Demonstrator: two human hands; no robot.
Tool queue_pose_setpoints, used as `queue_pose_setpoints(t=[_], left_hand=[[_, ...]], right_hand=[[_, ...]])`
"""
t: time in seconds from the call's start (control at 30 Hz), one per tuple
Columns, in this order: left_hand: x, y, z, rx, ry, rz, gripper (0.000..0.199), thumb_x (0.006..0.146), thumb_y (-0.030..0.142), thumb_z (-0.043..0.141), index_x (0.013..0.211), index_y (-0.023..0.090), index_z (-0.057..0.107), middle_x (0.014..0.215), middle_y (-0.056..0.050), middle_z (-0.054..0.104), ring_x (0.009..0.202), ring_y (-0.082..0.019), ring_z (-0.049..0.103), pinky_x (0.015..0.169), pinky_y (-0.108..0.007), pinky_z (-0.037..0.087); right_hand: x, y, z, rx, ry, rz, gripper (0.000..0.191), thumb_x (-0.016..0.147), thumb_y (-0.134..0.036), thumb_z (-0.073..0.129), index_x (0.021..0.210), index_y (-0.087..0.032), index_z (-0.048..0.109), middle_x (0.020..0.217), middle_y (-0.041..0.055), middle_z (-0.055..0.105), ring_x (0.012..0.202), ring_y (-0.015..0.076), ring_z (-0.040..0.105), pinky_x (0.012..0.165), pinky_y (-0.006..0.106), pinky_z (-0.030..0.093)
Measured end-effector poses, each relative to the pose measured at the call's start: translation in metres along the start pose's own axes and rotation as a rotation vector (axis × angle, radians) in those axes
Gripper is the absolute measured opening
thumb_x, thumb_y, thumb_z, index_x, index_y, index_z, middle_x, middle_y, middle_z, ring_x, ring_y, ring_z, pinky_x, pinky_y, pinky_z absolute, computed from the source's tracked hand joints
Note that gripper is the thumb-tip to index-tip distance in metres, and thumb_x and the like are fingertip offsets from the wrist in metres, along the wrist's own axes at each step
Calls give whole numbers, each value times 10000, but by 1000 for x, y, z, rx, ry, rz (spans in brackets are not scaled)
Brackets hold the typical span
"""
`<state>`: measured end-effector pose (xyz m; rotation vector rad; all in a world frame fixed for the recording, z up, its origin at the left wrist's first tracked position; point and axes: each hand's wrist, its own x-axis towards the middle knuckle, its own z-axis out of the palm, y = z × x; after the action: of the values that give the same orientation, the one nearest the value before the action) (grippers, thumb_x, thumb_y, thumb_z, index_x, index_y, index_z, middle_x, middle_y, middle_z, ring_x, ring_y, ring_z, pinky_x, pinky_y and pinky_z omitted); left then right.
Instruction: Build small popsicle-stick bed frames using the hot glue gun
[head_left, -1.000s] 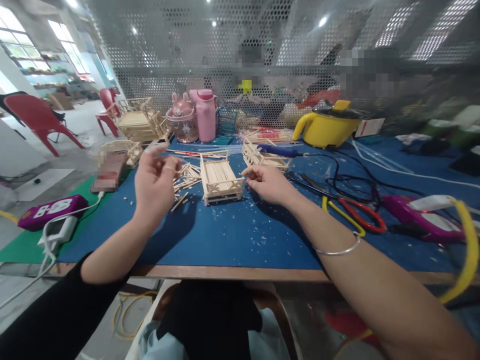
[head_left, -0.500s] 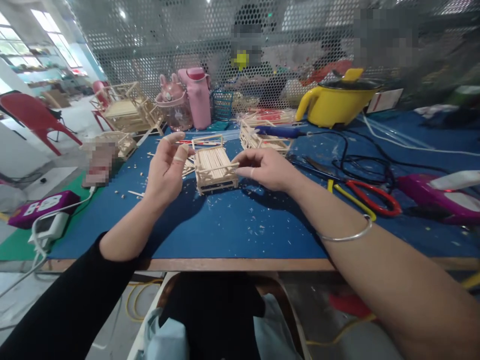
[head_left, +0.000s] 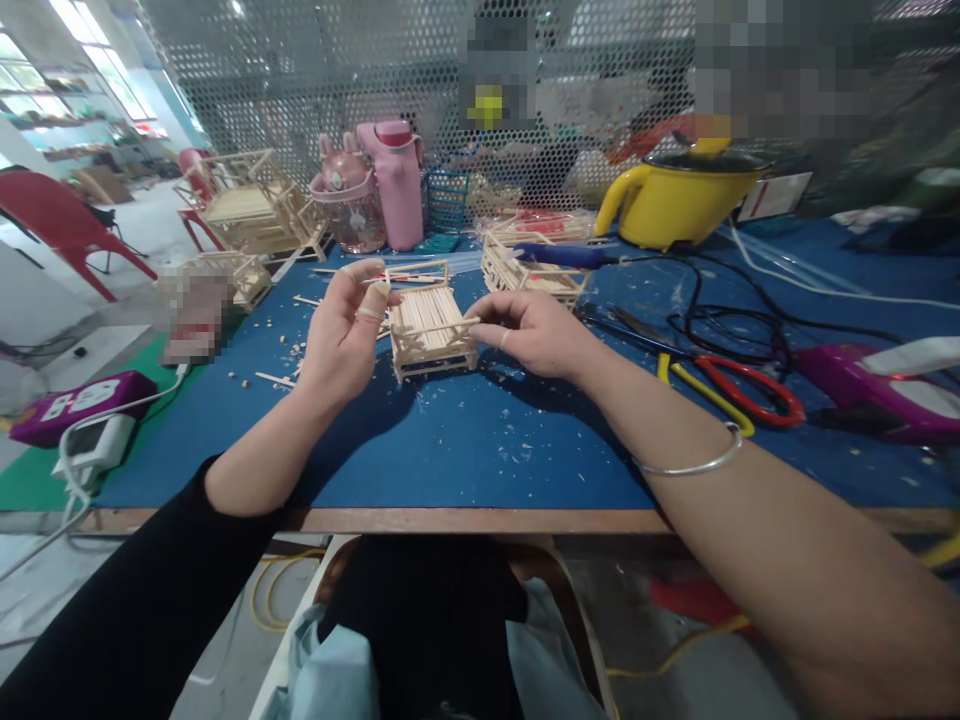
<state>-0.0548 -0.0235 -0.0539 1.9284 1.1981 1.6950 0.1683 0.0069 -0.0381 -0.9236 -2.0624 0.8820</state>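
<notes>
A miniature bench-like frame made of pale wooden sticks (head_left: 429, 318) stands on the blue tabletop between my hands. My left hand (head_left: 343, 335) is curled round its rear left corner, the thumb wrapped in a light band and the fingertips partly hidden behind the posts. On the other side, my right hand (head_left: 536, 332) pinches the right end of the front rail between thumb and fingers. Loose sticks (head_left: 276, 381) and small wooden bits lie left of my left hand. Behind my right hand is another stick model (head_left: 534, 272), with a blue-handled tool (head_left: 559, 256) across it.
Scissors with red and yellow handles (head_left: 750, 392) and a black cable (head_left: 694, 310) lie right. A yellow pot (head_left: 671, 205), pink bottle (head_left: 400, 190) and perforated metal screen (head_left: 585, 60) stand behind. Larger stick furniture (head_left: 255, 205), a phone (head_left: 196, 318) and a purple box (head_left: 86, 405) are left.
My left hand has moved slightly right, closing in on the frame's rear left corner. My right hand keeps its pinch on the right end. The camera view has shifted a little.
</notes>
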Motion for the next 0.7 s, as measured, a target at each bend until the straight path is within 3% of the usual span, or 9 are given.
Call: queue_pose_setpoints(t=[0.23, 0.43, 0.6, 0.7], left_hand=[[0, -1, -1, 19, -9, 3, 392, 922, 487, 473, 1180, 199, 537, 908, -46, 676, 889, -154, 647, 800, -295, 513], [0, 1, 2, -32, 16, -9, 386, 913, 501, 483, 1145, 200, 549, 954, -57, 665, 906, -163, 655, 829, -316, 529], [2, 4, -3, 5, 62, 37, 395, 909, 519, 478, 1148, 211, 540, 923, -56, 660, 911, -180, 650, 842, -342, 523], [3, 8, -14, 60, -51, 79, 522, 822, 511, 620, 1248, 239, 487, 984, -59, 678, 974, -205, 646, 864, -349, 510]], right_hand=[[0, -2, -1, 29, -23, 0, 131, 746, -260, 636, 833, -164, 651, 744, 4, 615, 706, 133, 525, 710, 300, 426], [-1, -2, -5, 251, -42, 35, 418, 599, -131, 639, 1013, -182, 618, 839, -5, 605, 784, 150, 557, 762, 316, 443], [1, 4, -8, 256, -25, 37, 406, 557, -74, 557, 939, -195, 626, 790, -14, 604, 758, 146, 550, 770, 324, 437], [3, 7, -8, 251, 17, 24, 370, 580, -86, 560, 928, -193, 625, 774, -13, 601, 759, 144, 555, 768, 323, 431]])
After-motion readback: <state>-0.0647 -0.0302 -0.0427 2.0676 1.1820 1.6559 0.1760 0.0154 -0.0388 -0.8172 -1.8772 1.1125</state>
